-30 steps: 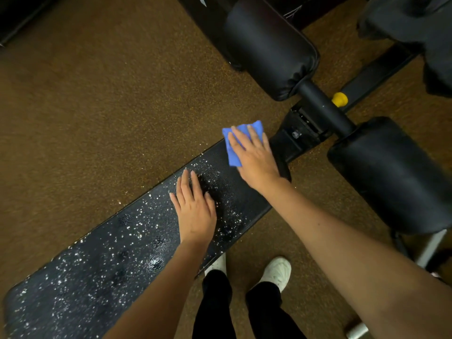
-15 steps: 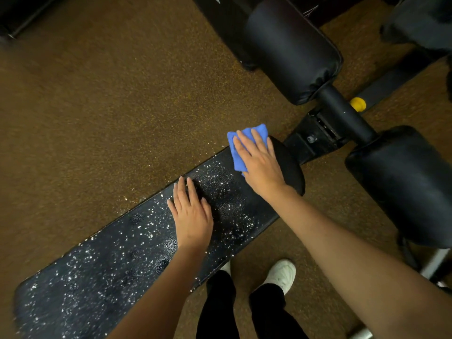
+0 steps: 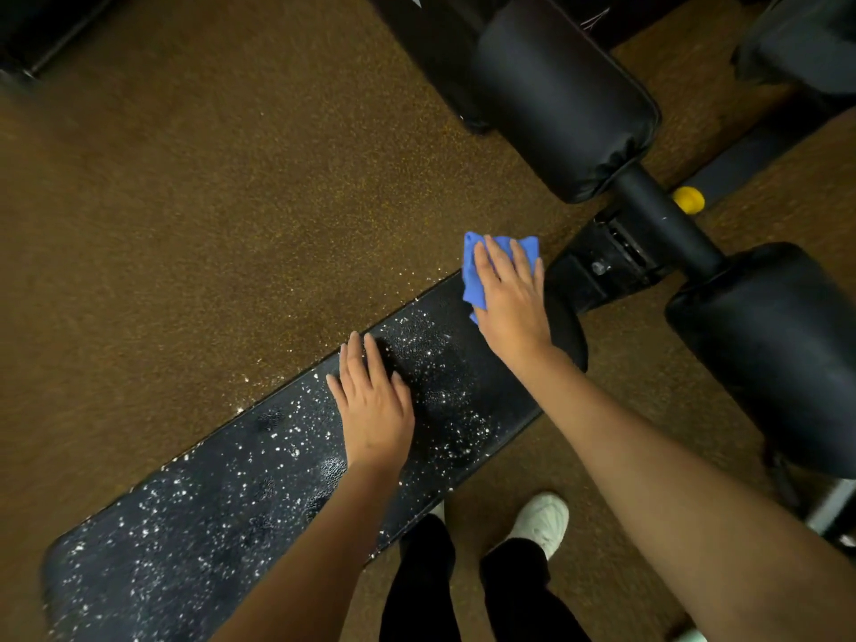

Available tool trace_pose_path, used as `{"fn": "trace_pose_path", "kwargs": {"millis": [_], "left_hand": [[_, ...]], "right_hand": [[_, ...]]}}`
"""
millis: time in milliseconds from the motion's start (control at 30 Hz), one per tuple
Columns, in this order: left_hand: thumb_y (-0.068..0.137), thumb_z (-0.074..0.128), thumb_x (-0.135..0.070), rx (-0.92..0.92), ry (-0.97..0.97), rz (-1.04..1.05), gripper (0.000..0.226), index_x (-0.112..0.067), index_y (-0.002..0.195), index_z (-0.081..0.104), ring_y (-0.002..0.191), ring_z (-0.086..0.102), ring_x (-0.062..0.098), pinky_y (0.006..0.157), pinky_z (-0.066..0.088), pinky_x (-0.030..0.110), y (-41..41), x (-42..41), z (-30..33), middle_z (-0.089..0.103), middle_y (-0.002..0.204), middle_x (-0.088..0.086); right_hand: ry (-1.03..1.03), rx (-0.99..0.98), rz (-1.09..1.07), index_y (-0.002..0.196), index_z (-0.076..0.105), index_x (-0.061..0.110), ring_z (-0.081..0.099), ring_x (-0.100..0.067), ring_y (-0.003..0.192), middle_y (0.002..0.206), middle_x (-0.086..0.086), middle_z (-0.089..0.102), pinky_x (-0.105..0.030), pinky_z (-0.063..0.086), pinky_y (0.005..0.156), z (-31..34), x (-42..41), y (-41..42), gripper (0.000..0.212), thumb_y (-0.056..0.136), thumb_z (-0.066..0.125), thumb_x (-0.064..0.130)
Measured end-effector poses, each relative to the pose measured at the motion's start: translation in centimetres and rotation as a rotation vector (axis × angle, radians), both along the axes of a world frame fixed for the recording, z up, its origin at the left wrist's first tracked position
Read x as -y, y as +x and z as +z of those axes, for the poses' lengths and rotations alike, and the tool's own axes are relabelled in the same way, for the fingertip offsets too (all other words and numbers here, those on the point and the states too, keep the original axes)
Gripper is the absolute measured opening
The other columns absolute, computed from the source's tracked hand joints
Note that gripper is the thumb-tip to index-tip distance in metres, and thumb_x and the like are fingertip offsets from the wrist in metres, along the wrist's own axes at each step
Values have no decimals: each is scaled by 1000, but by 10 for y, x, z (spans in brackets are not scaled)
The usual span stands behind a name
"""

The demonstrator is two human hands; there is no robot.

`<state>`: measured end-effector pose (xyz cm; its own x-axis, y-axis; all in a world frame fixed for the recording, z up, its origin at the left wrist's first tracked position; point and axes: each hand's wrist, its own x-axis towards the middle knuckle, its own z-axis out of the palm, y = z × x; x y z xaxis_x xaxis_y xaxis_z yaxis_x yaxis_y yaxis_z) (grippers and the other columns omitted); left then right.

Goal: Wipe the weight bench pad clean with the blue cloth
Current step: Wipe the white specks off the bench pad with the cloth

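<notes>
Our right hand [image 3: 512,308] presses the blue cloth [image 3: 472,275] at one end of the bench pad [image 3: 208,516]; our left hand [image 3: 373,410] rests open mid-pad. Fast strokes could fling specks [image 3: 431,345] onto the floor [image 3: 185,224]

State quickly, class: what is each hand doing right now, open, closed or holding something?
Left hand: open, fingers straight, flat on the bench pad, holding nothing.
Right hand: open, straight fingers pressing the blue cloth onto the pad.
</notes>
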<state>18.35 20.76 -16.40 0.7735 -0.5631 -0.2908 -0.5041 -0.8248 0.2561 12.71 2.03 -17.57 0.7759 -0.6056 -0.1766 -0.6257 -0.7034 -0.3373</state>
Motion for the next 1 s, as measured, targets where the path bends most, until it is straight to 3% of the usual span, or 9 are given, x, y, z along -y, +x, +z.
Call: {"fn": "trace_pose_path", "kwargs": {"millis": [167, 400, 500, 600, 733, 800, 867, 1000], "left_hand": [[89, 10, -36, 7, 1, 10, 66, -1, 143, 22, 140, 18, 32, 113, 16, 51, -2, -5, 0, 21, 151, 18], [89, 9, -37, -29, 16, -2, 67, 0, 142, 24, 139, 18, 33, 113, 16, 50, -4, -6, -1, 23, 150, 19], [89, 7, -38, -32, 39, -6, 67, -2, 143, 24, 140, 15, 32, 113, 13, 49, -4, -8, -1, 21, 151, 18], [89, 6, -38, -31, 13, 1, 68, -2, 143, 24, 140, 15, 31, 114, 13, 49, -4, -7, 0, 21, 151, 17], [88, 8, -38, 4, -126, 86, 67, -3, 143, 24, 141, 14, 29, 113, 12, 49, 0, 8, 10, 22, 151, 15], [89, 8, -37, 21, -185, 105, 66, -4, 144, 23, 142, 11, 27, 113, 7, 48, 2, 25, 17, 20, 153, 13], [88, 5, -37, 16, -186, 74, 67, -5, 144, 22, 143, 8, 26, 114, 4, 47, -2, 46, 24, 18, 153, 12], [85, 4, -39, -8, -22, -23, 71, -7, 143, 28, 141, 14, 34, 113, 9, 51, -32, 91, 19, 23, 151, 19]], "right_hand": [[27, 34, 356, 144, 32, 6, 19, -33, 141, 151, -9, 30, -52, 10, 113, -2, -14, 4, 88, 69, 77, 15], [-6, -18, 78, 146, 24, 9, 12, -34, 143, 154, -6, 23, -52, 7, 114, 3, 10, -4, 83, 78, 70, 15], [-1, 30, 217, 143, 33, 7, 18, -37, 141, 152, -8, 29, -55, 10, 112, 0, -11, 1, 78, 75, 70, 16], [23, 60, 350, 143, 34, 8, 19, -36, 141, 152, -8, 30, -55, 10, 112, -2, -28, 0, 78, 76, 68, 32], [230, 90, 504, 148, 22, 17, -4, -24, 145, 157, 2, 11, -47, 0, 115, 8, -28, -11, 87, 78, 66, 45], [334, 109, 448, 148, 21, 22, -13, -19, 143, 158, 6, 3, -43, -5, 113, 20, -20, -26, 84, 80, 65, 44], [377, 128, 287, 146, 28, 19, -12, -17, 143, 158, 6, 4, -47, -1, 114, 27, -10, -46, 71, 86, 62, 32], [305, 28, 114, 146, 27, 11, -8, -21, 143, 158, -1, 5, -48, 7, 116, 23, -3, -80, 58, 92, 49, 10]]}}
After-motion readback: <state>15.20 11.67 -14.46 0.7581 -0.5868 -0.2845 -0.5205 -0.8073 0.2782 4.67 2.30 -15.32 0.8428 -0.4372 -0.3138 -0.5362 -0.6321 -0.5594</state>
